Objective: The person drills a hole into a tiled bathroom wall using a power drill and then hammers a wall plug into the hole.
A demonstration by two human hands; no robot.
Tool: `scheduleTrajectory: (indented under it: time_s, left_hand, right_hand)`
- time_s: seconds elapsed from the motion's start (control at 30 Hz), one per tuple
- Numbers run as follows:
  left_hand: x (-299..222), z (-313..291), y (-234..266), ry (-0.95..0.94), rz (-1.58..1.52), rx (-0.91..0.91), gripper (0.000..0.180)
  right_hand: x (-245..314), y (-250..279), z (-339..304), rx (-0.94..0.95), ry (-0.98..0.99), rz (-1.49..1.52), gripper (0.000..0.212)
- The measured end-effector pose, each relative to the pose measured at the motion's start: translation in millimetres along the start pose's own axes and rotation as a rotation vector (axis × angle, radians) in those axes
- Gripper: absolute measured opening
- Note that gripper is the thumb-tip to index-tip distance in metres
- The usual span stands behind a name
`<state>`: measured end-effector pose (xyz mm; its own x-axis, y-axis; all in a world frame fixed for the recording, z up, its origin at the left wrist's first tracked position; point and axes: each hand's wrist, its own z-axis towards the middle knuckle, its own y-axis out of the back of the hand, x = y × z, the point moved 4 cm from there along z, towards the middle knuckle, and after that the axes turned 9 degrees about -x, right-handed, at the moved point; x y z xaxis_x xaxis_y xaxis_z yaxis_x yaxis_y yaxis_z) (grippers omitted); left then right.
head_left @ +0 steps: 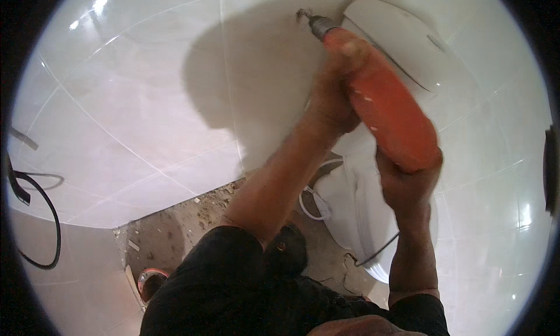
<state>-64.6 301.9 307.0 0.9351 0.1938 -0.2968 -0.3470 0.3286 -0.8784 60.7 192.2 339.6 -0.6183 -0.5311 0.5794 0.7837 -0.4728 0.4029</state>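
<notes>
I hold an orange-red power drill [394,111] with both hands, tilted up toward the light tiled wall [163,97]. My left hand [333,97] is closed around its front part, just behind the grey chuck [321,27]. At the rear, my right hand [408,181] grips the handle end; its fingers are partly hidden by the body. The drill bit [303,15] has its tip at the wall, where a small dark mark shows; how deep it sits I cannot tell. A dark cord [379,251] hangs below my right hand.
A white toilet tank [402,47] stands close beside the drill, above a white toilet bowl [338,213] with a white hose [309,205]. Debris lies on the dirty floor [166,234]. Black cable [57,237] loops at the left; a round orange-rimmed object [153,282] sits below.
</notes>
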Motion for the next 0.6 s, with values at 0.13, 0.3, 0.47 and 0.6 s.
scheduleTrajectory:
  time_s: [0.13,0.3,0.47,0.6]
  left_hand:
    - [-2.2,3.7,5.5,0.07,-0.026,0.146,0.046]
    - [5.4,0.8,0.4,0.012,-0.055,0.09,0.048]
    - [3.6,5.1,2.3,-0.052,-0.004,0.045,0.044]
    - [-2.0,3.8,-1.9,-0.029,-0.114,0.128,0.042]
  right_hand:
    - [-9.4,-6.2,2.3,0.096,-0.045,-0.03,0.029]
    - [-4.7,-4.9,-9.7,-0.008,0.063,-0.001,0.03]
    - [-8.0,-4.7,0.4,0.051,-0.019,-0.043,0.03]
    - [-6.1,-6.7,-0.4,0.089,0.023,-0.022,0.026]
